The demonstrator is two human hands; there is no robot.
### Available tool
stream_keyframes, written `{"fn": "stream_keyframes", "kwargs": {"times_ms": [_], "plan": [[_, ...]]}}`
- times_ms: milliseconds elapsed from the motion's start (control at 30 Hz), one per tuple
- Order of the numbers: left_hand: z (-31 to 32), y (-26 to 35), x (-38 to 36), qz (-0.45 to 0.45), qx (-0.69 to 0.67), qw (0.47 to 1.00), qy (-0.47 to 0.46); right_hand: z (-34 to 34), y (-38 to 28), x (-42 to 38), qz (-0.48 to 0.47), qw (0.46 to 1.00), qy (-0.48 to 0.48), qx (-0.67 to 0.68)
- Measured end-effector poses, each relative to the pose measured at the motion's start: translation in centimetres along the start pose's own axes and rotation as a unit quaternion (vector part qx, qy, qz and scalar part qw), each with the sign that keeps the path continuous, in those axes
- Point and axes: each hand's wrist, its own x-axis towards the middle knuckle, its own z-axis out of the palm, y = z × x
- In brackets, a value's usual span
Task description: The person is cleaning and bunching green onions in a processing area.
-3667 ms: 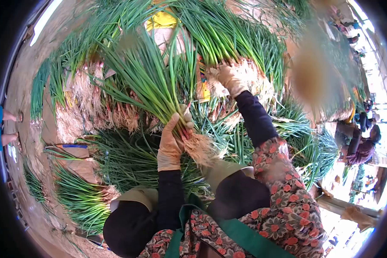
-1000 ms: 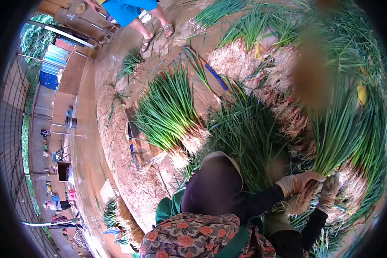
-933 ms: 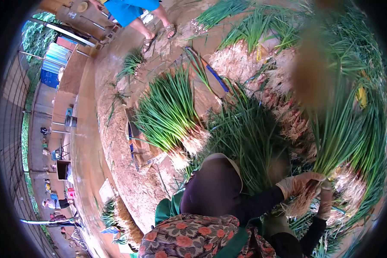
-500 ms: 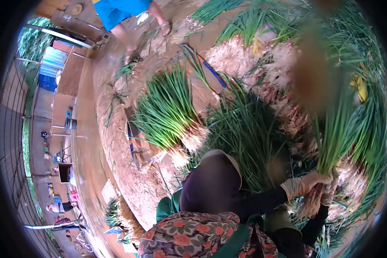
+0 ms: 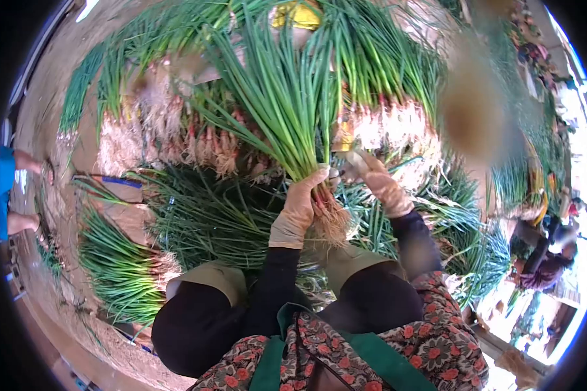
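1. Drawn back from the pile of green onions (image 5: 378,72) that it touched almost four seconds ago, the right hand (image 5: 381,186) is now beside the bunch of green onions (image 5: 293,130); the view has also turned since half a second ago, bringing both hands from its right side to near its middle.
2. Gloved, the left hand (image 5: 298,205) is closed around the bunch near its base, thumb across the stems.
3. The bunch is raised in front of the knees, leaves fanning up and to the left, pale roots (image 5: 331,221) hanging below the grip.
4. Also gloved, the right hand has bent fingers pointing toward the stems; blur hides whether they touch or hold anything.
5. Beyond the hands, the pile lies with its leaves away from the person, near a yellow cloth (image 5: 297,15).
6. Dark loose greens (image 5: 222,218) lie left of the left hand; farther left is another bundle (image 5: 120,270), with its roots toward the right.
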Motion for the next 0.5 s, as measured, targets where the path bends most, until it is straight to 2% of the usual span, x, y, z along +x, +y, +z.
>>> {"fn": "stream_keyframes", "kwargs": {"times_ms": [33, 67, 100, 133, 200, 300, 400, 433, 467, 500], "plan": [[0.2, -0.6, -0.2, 0.002, 0.029, 0.999, 0.019, 0.9, -2.0, 0.1, 0.041, 0.994, -0.016, 0.095], [0.3, -1.1, 0.2, -0.002, 0.035, 0.999, 0.021, 1.2, 1.8, 2.5, -0.012, 0.981, -0.064, 0.184], [0.3, -1.6, 0.6, -0.003, 0.042, 0.999, 0.023, 2.1, -5.0, 1.4, 0.044, 0.993, -0.066, 0.085], [0.3, -1.8, 0.9, -0.003, 0.050, 0.998, 0.026, 3.1, 0.4, 4.7, -0.116, 0.987, 0.074, -0.078], [0.1, -1.4, 0.8, 0.017, 0.094, 0.995, 0.017, 2.6, -2.7, 3.6, -0.003, 0.982, 0.041, -0.185], [-0.2, -0.7, 0.3, 0.009, 0.104, 0.994, -0.007, 2.3, -2.2, 2.2, -0.123, 0.956, -0.005, -0.266], [0.3, -1.3, 0.4, 0.087, 0.104, 0.990, 0.027, 0.8, -2.9, 2.5, -0.117, 0.967, -0.070, -0.215], [0.7, -1.3, 0.3, 0.117, 0.096, 0.988, 0.027, 0.0, -3.5, 3.4, -0.040, 0.995, -0.082, -0.050], [1.6, -0.6, -0.4, 0.149, 0.087, 0.984, 0.030, -1.0, -2.3, 5.5, -0.033, 0.996, -0.052, 0.064], [2.3, 0.0, -0.9, 0.185, 0.079, 0.979, 0.034, -1.8, 2.0, 8.9, -0.140, 0.983, 0.061, 0.098]]}}
